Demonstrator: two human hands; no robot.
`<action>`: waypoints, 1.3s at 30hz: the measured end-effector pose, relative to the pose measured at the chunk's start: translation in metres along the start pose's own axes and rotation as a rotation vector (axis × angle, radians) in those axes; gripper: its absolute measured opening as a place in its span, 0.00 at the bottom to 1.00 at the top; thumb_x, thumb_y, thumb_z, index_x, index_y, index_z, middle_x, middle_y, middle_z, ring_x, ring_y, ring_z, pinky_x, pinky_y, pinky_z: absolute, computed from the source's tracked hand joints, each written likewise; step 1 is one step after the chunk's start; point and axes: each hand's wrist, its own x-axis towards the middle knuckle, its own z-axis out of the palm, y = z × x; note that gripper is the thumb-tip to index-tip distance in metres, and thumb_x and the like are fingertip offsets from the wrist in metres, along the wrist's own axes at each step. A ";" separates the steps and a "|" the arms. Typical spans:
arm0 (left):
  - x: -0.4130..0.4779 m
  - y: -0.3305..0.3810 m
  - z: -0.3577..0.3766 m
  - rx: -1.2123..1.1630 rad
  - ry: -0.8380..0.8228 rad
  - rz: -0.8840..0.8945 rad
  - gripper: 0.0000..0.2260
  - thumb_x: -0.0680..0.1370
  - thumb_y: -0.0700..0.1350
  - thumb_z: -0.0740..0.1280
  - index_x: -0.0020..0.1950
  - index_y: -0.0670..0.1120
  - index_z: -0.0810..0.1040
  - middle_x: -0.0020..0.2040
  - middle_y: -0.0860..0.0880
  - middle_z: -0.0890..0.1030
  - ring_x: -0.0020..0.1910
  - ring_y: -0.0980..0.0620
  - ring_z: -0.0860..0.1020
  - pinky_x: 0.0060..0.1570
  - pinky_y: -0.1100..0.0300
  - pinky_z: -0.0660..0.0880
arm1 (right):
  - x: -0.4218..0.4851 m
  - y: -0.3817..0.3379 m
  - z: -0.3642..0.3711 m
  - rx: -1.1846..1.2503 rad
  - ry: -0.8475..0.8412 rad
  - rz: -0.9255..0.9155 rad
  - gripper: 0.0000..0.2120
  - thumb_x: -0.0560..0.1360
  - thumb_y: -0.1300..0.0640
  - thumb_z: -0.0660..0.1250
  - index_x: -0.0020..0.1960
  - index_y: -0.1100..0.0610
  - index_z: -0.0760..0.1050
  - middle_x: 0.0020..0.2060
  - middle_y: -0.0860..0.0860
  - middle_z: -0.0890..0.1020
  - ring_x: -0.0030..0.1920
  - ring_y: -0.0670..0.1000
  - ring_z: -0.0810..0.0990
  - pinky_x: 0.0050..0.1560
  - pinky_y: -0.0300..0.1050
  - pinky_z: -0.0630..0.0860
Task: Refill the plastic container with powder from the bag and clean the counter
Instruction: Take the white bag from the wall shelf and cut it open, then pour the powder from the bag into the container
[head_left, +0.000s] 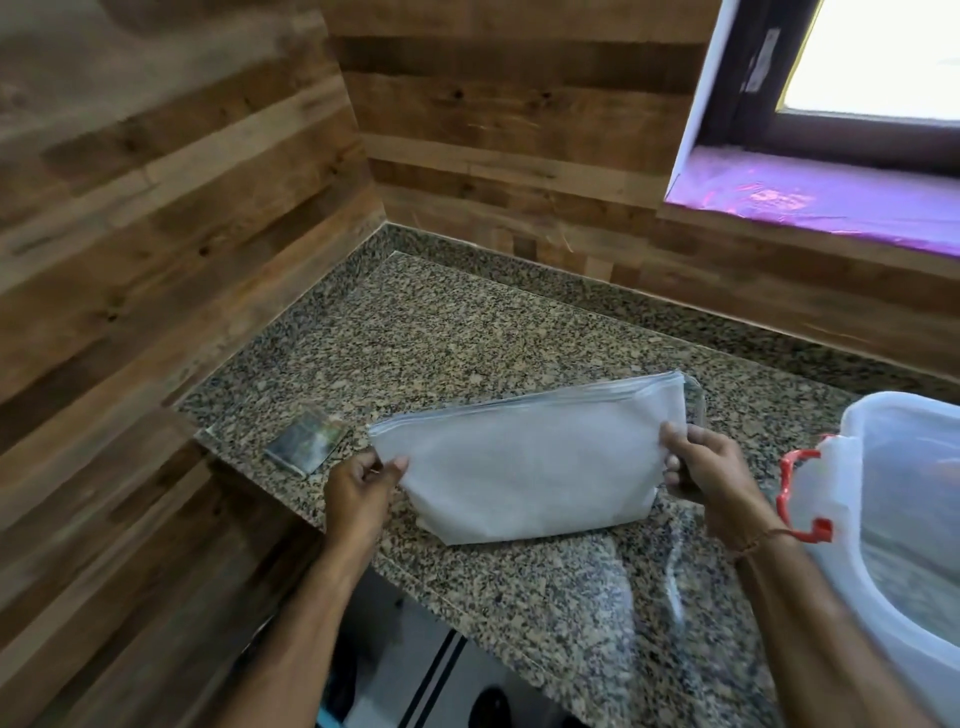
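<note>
Your left hand (358, 486) and right hand (711, 478) pinch the bag (530, 467) by its ends, so a tilt could spill powder on the table (467, 338).

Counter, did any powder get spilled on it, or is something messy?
Nothing stands out. The counter shows no spill, though its speckles could hide some. The bag looks whole, held by the left hand and right hand.

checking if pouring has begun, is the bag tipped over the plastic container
No, the left hand and right hand hold the bag by its ends over the counter, with the plastic container apart to its right.
</note>
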 end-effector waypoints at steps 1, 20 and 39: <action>0.003 0.001 -0.001 0.013 0.019 0.011 0.06 0.78 0.42 0.73 0.54 0.46 0.85 0.47 0.50 0.88 0.48 0.51 0.86 0.41 0.66 0.78 | -0.002 0.001 -0.001 0.020 0.001 0.031 0.10 0.82 0.53 0.68 0.43 0.55 0.75 0.28 0.50 0.74 0.25 0.47 0.72 0.27 0.38 0.71; 0.018 0.013 -0.038 -0.438 -0.331 -0.380 0.23 0.77 0.62 0.68 0.56 0.42 0.80 0.48 0.35 0.86 0.40 0.45 0.87 0.40 0.54 0.84 | 0.004 0.025 -0.008 0.126 -0.055 0.199 0.34 0.68 0.30 0.69 0.41 0.64 0.78 0.39 0.68 0.82 0.33 0.60 0.83 0.43 0.53 0.82; 0.051 -0.007 -0.009 -0.130 -0.825 -0.811 0.27 0.80 0.64 0.61 0.69 0.45 0.76 0.59 0.33 0.83 0.56 0.35 0.84 0.48 0.43 0.84 | 0.002 -0.006 0.022 -0.586 -0.067 0.439 0.41 0.58 0.29 0.80 0.56 0.59 0.81 0.45 0.59 0.86 0.43 0.59 0.85 0.41 0.49 0.82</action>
